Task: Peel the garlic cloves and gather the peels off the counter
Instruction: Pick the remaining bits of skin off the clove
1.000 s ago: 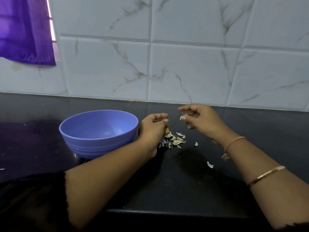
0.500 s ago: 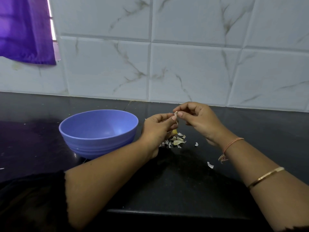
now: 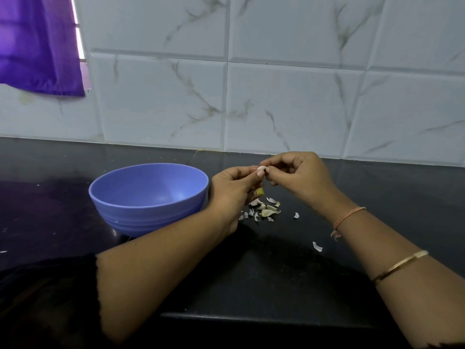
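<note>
Left hand (image 3: pixel 232 191) and right hand (image 3: pixel 297 176) together pinched one garlic clove (image 3: pixel 261 168) above the peel pile (image 3: pixel 263 210) beside the blue bowl (image 3: pixel 148 197).

The single head-worn wide-angle camera is looking forward and down from close range. It is facing the tiled wall (image 3: pixel 276 96), framing the dark tabletop (image 3: pixel 276 273) in the lower half, with both forearms entering from the bottom edge.
</note>
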{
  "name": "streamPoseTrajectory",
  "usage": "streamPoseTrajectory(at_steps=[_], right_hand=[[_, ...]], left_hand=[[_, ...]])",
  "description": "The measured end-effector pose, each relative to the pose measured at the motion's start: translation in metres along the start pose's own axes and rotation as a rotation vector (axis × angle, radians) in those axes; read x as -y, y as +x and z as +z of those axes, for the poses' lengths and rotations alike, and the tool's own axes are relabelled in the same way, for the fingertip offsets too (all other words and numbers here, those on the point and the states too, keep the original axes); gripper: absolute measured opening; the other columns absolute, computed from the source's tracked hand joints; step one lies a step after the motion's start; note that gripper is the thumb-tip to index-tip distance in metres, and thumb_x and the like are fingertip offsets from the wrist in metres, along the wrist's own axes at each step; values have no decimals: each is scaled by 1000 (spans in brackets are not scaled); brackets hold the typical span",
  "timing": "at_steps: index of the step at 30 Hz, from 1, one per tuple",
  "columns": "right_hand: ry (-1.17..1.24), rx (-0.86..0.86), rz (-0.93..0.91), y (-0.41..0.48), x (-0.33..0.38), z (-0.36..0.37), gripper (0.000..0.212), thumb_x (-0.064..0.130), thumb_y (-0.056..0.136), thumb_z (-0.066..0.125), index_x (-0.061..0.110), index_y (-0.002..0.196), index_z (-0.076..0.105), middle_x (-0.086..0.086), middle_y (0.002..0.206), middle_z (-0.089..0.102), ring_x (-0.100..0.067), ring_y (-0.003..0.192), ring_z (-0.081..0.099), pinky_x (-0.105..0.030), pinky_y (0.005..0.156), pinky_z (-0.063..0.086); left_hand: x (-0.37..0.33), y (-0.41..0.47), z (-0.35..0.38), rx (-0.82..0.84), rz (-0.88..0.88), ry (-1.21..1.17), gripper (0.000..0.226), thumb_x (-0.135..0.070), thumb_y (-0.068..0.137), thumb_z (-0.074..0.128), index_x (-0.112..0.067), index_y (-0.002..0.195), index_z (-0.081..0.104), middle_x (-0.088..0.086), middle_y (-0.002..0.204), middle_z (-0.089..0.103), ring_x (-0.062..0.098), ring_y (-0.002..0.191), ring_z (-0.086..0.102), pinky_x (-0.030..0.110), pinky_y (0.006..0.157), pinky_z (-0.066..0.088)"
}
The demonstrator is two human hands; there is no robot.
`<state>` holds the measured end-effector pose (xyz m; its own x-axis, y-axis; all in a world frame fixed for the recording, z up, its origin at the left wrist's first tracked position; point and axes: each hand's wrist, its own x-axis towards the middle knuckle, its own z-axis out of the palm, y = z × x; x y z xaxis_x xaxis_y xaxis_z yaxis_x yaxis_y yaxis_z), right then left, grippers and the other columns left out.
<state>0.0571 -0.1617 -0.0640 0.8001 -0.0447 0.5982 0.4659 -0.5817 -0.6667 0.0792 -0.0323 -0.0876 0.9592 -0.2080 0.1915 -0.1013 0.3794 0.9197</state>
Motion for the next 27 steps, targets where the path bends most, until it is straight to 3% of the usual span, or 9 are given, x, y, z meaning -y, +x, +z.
streamPoseTrajectory(at_steps=[6,9,15,17,21,27], right_hand=[[-205,-63,-87,-1,1,2,8,14,80,66,17,80,73,13,63,65,-1,61,60,-11,58,48],[-265,-62,-114,-1,3,2,8,12,79,65,13,78,73,9,62,65,-3,63,59,-10,55,45],[-280,-35,-113,-2,7,-1,9,12,78,65,13,76,74,20,51,56,7,51,54,-4,49,37],[-295,-25,-118,-2,7,-2,11,11,78,64,14,75,74,20,41,53,4,46,50,-6,47,35],[-311,-9,-132,-2,7,-2,13,11,79,63,14,74,74,26,41,51,1,44,47,-8,45,33],[-315,2,-146,-2,5,-1,14,10,80,62,11,73,73,23,41,50,-2,44,46,-10,44,30]], left_hand=[[-1,0,1,-11,7,13,3,-8,79,69,-8,79,67,8,71,62,14,66,57,20,63,55],[0,0,1,-13,9,22,3,-7,80,69,-7,78,67,6,65,61,11,60,57,20,62,55],[-1,-1,1,14,32,47,2,-4,81,67,-2,80,66,-5,50,64,2,50,61,15,56,53],[-1,-1,2,8,44,72,2,-4,81,66,-2,81,66,-5,52,64,0,50,61,14,55,53],[0,-1,2,-12,54,126,3,-6,82,66,-4,82,67,2,64,64,3,56,60,15,59,54],[2,1,2,-15,47,134,2,-6,82,66,-5,81,67,3,63,63,2,54,59,15,54,50]])
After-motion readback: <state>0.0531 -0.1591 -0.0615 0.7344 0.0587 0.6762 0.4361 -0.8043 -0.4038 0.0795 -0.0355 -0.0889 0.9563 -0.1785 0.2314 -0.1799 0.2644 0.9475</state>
